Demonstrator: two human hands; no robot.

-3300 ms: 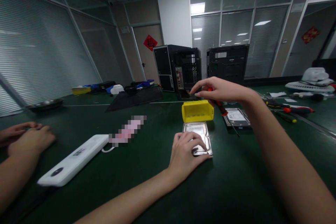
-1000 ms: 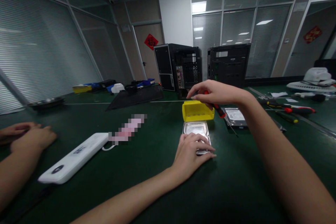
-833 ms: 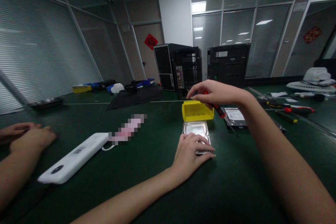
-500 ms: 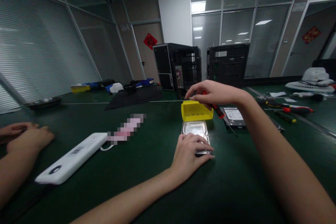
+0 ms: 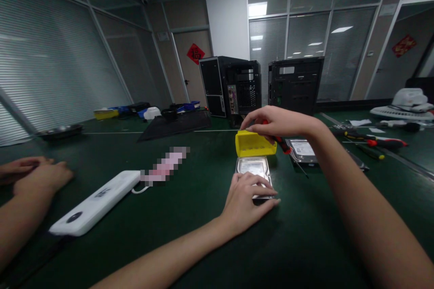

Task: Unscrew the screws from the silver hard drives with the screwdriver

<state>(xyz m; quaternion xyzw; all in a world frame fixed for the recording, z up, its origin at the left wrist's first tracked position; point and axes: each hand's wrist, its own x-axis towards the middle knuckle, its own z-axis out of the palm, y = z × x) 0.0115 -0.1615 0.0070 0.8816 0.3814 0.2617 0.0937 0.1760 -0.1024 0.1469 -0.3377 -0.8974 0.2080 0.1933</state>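
At far left we see another person's hands, then a white bar bearing dark marks we cannot read, and a pixelated pink item. The red diamond behind reads 福. A wide stretch of green surface separates the pink item from the left hand, its fingers unclenched over the near half of a silver hard drive; the drive's label is too small for us. Its far edge lies just beside a yellow bin. At the bin's far rim, the right hand clasps a red-and-black screwdriver, shaft slanting down toward a second hard drive, whose white label we cannot read. Further right lie tools.
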